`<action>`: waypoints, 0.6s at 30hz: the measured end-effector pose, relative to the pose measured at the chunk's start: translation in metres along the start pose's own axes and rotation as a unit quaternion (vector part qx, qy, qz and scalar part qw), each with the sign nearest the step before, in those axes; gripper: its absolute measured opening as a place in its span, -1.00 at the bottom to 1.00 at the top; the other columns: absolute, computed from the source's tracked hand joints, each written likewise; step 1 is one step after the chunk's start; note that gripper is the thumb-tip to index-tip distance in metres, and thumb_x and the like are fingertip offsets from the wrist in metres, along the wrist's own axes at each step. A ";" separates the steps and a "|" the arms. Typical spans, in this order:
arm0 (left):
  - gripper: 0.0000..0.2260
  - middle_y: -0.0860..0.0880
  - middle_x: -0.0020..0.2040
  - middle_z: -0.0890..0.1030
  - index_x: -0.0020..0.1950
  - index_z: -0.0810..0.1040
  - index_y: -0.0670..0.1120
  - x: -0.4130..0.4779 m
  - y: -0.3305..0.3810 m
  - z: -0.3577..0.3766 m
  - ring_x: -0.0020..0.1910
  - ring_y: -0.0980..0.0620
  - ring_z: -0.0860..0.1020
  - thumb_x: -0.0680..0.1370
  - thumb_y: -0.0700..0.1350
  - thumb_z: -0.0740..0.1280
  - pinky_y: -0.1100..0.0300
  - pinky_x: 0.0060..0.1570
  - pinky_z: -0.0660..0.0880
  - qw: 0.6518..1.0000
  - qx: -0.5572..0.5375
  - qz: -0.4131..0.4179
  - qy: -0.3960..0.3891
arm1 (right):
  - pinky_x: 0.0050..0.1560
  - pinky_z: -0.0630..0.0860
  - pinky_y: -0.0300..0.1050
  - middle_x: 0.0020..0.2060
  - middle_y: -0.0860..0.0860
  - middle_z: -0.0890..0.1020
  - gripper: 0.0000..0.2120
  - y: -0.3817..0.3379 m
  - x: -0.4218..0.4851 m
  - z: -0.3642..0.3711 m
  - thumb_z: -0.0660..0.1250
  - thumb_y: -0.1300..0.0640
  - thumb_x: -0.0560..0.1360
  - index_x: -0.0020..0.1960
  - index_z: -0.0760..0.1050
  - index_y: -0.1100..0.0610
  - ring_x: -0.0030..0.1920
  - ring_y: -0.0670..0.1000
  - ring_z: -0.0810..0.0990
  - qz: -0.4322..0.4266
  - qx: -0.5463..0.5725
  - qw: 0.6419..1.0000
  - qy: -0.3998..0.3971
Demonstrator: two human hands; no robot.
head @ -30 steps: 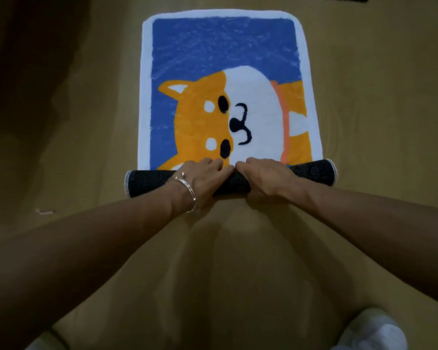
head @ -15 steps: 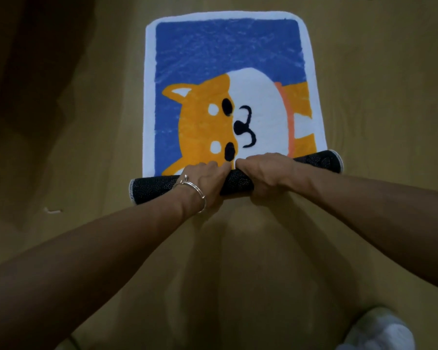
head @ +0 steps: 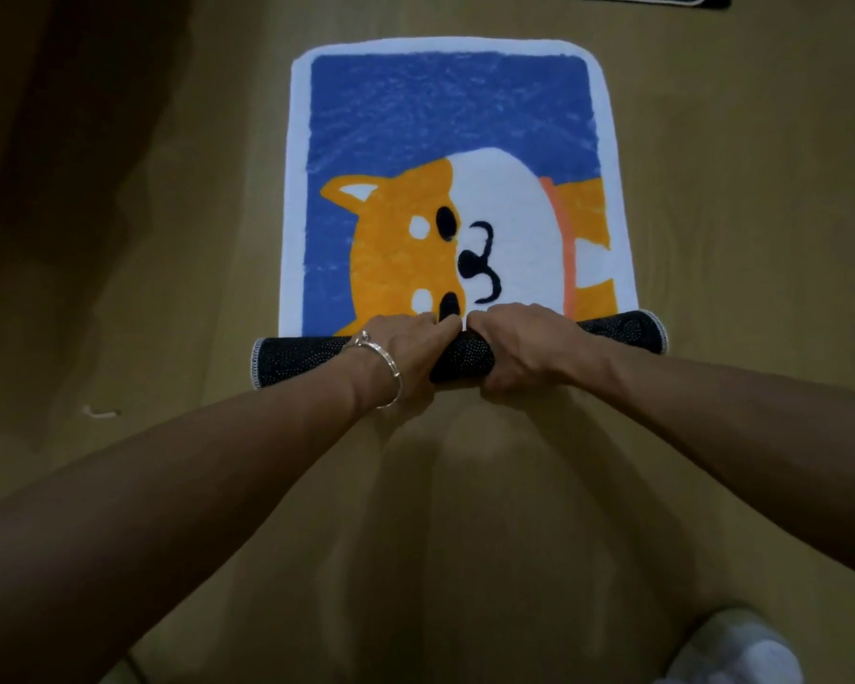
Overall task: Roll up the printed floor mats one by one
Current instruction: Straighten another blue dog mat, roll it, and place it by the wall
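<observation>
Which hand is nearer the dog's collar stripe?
Right. The right hand grips the roll just below the stripe; the left hand grips it farther left, beside the right one.

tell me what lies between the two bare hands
Head view: only the black dotted rolled-up part of the dog mat, between left hand and right hand.

Home interior, wooden floor [head: 712, 239], cartoon dog mat [head: 445, 140]

A single head-worn view is given, aimed forward and steeply down over both forearms at the floor [head: 712, 288], seen from close above.
</observation>
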State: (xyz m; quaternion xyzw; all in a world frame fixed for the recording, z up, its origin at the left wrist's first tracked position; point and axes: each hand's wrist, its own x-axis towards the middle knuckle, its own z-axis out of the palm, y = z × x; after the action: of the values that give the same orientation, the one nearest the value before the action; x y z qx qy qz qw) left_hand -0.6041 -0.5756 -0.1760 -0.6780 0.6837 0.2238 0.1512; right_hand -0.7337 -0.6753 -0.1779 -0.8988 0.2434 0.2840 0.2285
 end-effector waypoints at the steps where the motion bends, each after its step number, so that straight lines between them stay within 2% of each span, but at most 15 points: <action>1: -0.52 -0.05 0.00 0.53 0.23 0.29 -0.04 0.003 0.000 -0.002 -0.17 -0.05 0.50 0.42 -0.01 0.42 0.12 -0.33 0.38 1.000 -0.006 0.004 -0.020 | -0.14 0.51 -0.05 -0.09 -0.01 0.51 -0.56 -0.001 -0.002 0.003 0.43 0.03 0.33 0.13 0.35 0.05 -0.14 0.01 0.49 0.003 -0.016 1.000 0.014; 4: -0.48 -0.03 0.00 0.58 0.24 0.37 0.00 0.014 0.000 -0.008 -0.16 -0.03 0.52 0.36 0.02 0.49 0.13 -0.22 0.45 0.994 -0.036 0.018 -0.102 | -0.14 0.27 -0.07 0.00 0.03 0.45 -0.54 -0.006 -0.010 0.021 0.38 -0.01 0.38 0.19 0.29 0.07 -0.07 0.05 0.41 -0.003 -0.122 0.988 0.096; 6: -0.45 -0.02 0.03 0.59 0.24 0.39 0.03 0.016 0.001 -0.009 -0.09 -0.03 0.55 0.32 0.03 0.53 0.14 -0.15 0.48 0.988 -0.076 0.010 -0.137 | -0.14 0.28 -0.06 0.01 0.04 0.46 -0.54 -0.008 -0.012 0.025 0.38 -0.01 0.39 0.20 0.29 0.07 -0.04 0.08 0.45 -0.004 -0.127 0.987 0.100; 7: -0.45 -0.01 0.03 0.59 0.23 0.39 0.04 0.014 0.001 -0.007 -0.08 -0.03 0.56 0.32 0.03 0.52 0.13 -0.15 0.50 0.988 -0.088 0.007 -0.126 | -0.14 0.34 -0.05 -0.01 0.03 0.48 -0.54 -0.007 -0.011 0.021 0.40 -0.01 0.37 0.18 0.31 0.06 -0.06 0.07 0.47 -0.001 -0.101 0.992 0.076; 10: -0.40 -0.03 0.06 0.50 0.29 0.28 -0.01 0.002 0.003 0.002 -0.06 -0.06 0.52 0.35 0.03 0.47 0.10 -0.28 0.47 0.998 -0.050 -0.008 -0.022 | -0.11 0.56 -0.03 -0.12 -0.03 0.56 -0.54 -0.003 0.001 0.000 0.45 0.00 0.30 0.13 0.37 0.00 -0.16 0.03 0.55 0.008 -0.009 1.000 -0.027; 12: -0.36 -0.07 0.07 0.47 0.34 0.24 -0.04 -0.001 0.002 0.007 -0.04 -0.09 0.51 0.37 0.03 0.46 0.09 -0.30 0.44 0.999 -0.033 -0.025 -0.003 | -0.12 0.57 -0.04 -0.16 -0.06 0.55 -0.53 -0.004 0.005 -0.006 0.45 0.00 0.29 0.14 0.37 -0.02 -0.17 0.01 0.56 0.008 0.003 0.999 -0.043; 16: -0.37 -0.05 0.07 0.56 0.28 0.36 -0.02 0.012 -0.003 -0.003 -0.04 -0.08 0.56 0.31 0.06 0.53 0.08 -0.13 0.51 0.990 -0.068 -0.009 -0.122 | -0.12 0.28 -0.05 -0.01 0.03 0.45 -0.48 -0.014 -0.007 0.019 0.40 0.01 0.38 0.24 0.25 0.07 -0.05 0.08 0.46 -0.018 -0.128 0.988 0.079; 18: -0.36 -0.04 0.09 0.56 0.28 0.36 0.00 0.014 -0.001 -0.007 0.01 -0.09 0.56 0.29 0.07 0.54 0.07 -0.10 0.51 0.987 -0.082 -0.006 -0.135 | -0.13 0.28 -0.04 -0.03 0.04 0.44 -0.50 -0.013 -0.010 0.022 0.40 0.01 0.38 0.22 0.25 0.07 -0.09 0.08 0.44 -0.015 -0.128 0.988 0.081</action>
State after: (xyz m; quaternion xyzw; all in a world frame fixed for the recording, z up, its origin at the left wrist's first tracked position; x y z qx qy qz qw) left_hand -0.6024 -0.5914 -0.1769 -0.6561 0.6320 0.3674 0.1871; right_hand -0.7423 -0.6496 -0.1840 -0.9441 0.2094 0.2360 0.0955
